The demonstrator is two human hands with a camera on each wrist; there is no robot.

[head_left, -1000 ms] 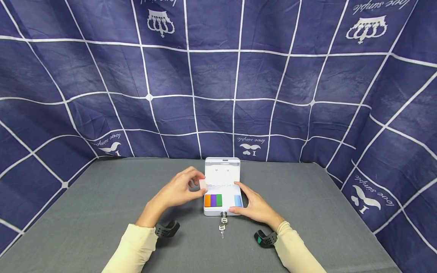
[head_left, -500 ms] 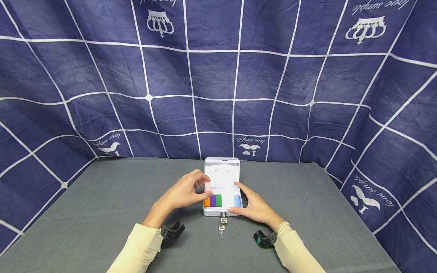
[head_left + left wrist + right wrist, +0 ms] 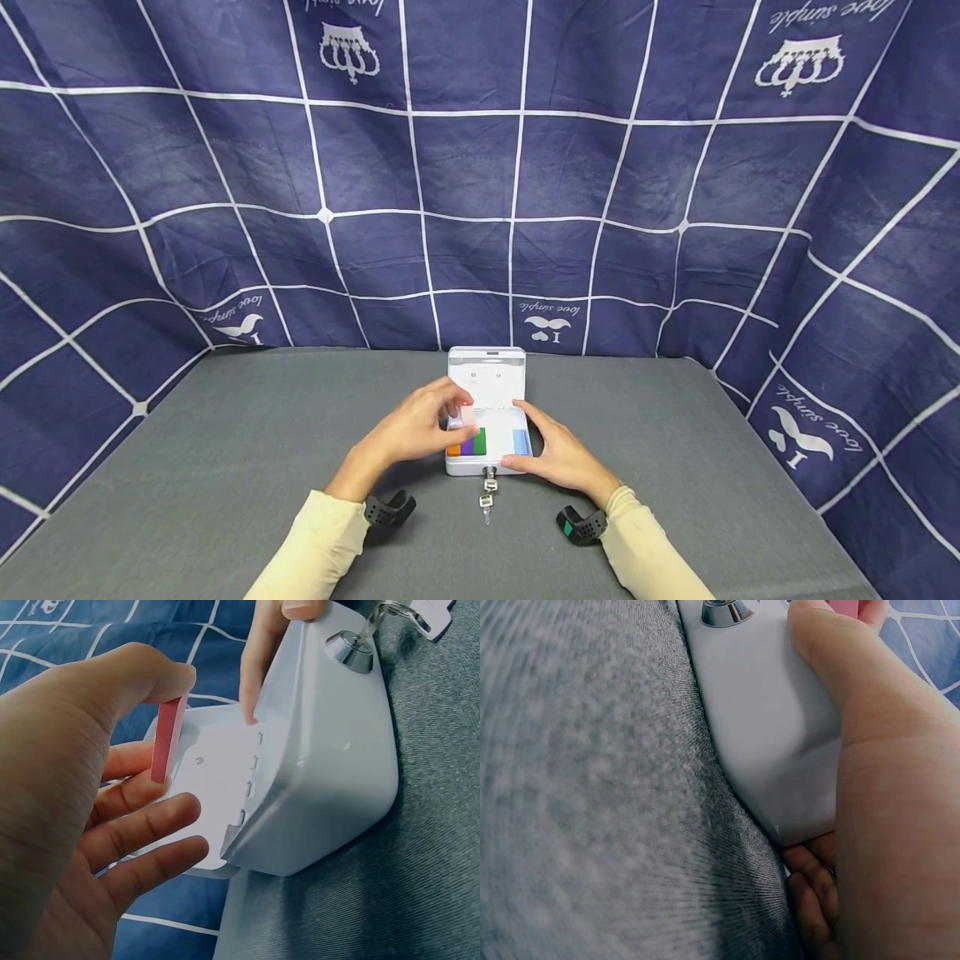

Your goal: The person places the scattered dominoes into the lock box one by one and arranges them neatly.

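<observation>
A small white lockbox [image 3: 499, 433] stands with its lid [image 3: 487, 387] raised at the back. My left hand [image 3: 423, 425] pinches a flat pink block [image 3: 168, 739] between thumb and fingertips, above the left part of the box. Under it in the head view, an orange block [image 3: 453, 451], a purple block [image 3: 467, 448] and a green block [image 3: 481, 442] lie side by side inside. A light blue block [image 3: 521, 442] lies at the inner right. My right hand [image 3: 558, 450] grips the box's right side, thumb on the front rim; its lower fingers [image 3: 810, 877] lie against the side wall.
Keys [image 3: 487, 502] hang from the lock [image 3: 350, 652] on the box's front, over the grey cloth-covered table [image 3: 637, 417]. A blue curtain [image 3: 465, 183] with white lines rises behind the table. Black bands [image 3: 390, 508] show near both wrists.
My left hand has carried the pink block rightward, from beside the box's left edge to above the coloured blocks inside. The right hand has kept its place on the box.
</observation>
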